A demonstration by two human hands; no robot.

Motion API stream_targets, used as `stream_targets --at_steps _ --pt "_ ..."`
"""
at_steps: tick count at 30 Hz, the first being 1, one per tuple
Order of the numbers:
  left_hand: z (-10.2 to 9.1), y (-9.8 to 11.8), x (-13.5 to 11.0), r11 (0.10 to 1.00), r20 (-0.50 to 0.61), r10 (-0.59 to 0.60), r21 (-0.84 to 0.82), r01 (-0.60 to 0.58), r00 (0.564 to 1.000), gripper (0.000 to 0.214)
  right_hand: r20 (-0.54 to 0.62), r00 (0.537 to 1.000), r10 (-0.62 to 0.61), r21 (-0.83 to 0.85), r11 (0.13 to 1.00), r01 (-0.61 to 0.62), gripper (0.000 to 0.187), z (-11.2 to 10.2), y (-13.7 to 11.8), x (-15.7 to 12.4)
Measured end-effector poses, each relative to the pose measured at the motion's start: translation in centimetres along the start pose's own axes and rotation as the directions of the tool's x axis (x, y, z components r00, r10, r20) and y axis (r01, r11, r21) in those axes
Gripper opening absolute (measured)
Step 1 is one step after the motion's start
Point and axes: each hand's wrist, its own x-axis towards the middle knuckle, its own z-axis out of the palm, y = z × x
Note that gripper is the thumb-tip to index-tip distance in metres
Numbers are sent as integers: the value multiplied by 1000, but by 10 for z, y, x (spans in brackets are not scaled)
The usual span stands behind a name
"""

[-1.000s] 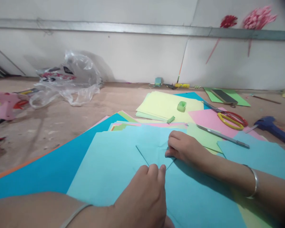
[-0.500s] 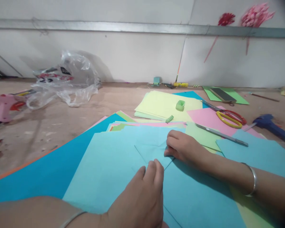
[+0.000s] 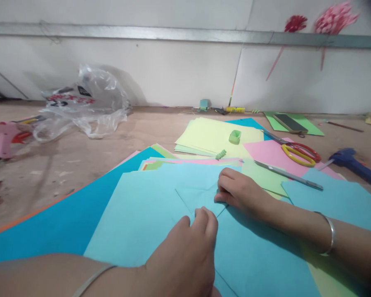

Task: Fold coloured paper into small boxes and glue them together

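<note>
A small light-blue folded paper (image 3: pixel 200 200) lies on a larger light-blue sheet (image 3: pixel 142 218). My left hand (image 3: pixel 188 255) rests near the bottom centre, fingers curled and pressed on the folded paper's near point. My right hand (image 3: pixel 237 192) comes in from the right, fingers bent and pressing down the paper's right edge. Both wrists wear a silver bangle. A darker blue sheet (image 3: pixel 58 227) lies underneath at the left.
Yellow-handled scissors (image 3: pixel 299 154), a metal blade tool (image 3: pixel 289 176), a blue glue gun (image 3: pixel 355 165), pale yellow sheets (image 3: pixel 210 136) with a green sharpener (image 3: pixel 235 137), a crumpled plastic bag (image 3: pixel 86 105), a pink glue gun (image 3: pixel 2 140) and paper flowers (image 3: pixel 334 18) on the wall.
My left fingers have crept slightly along the folded paper's near point and curled tighter. My right hand has stayed pressed in place. The view has shifted a little.
</note>
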Motion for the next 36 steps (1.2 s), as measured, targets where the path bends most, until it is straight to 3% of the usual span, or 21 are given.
stream_targets --at_steps 3,8,13,18,21,26,30,36 --pt "-5 -1 1 1000 48 8 -6 -8 999 66 5 999 51 41 998 -51 25 -2 -1 0" --pt "-4 0 2 999 14 -11 -47 12 1000 68 28 999 38 26 999 -39 41 -4 -2 0" --pt "-9 -1 3 999 59 11 -51 -8 998 66 138 990 10 67 998 -20 41 -15 12 2" --pt "-16 -4 4 992 121 -22 -122 37 992 62 272 958 93 28 994 -105 36 -35 32 8" --pt "-14 -4 6 988 75 -41 -146 52 996 66 319 944 86 55 992 -109 32 -42 37 8" --pt "-7 -7 17 991 -94 -101 -96 92 990 76 296 955 18 97 994 -49 29 -41 42 5" --pt "-7 -10 21 985 -15 -100 -145 97 995 72 307 950 57 74 994 -84 29 -41 40 7" --pt "-10 -6 8 973 64 -99 -204 110 993 61 333 936 118 46 989 -142 33 -46 30 10"
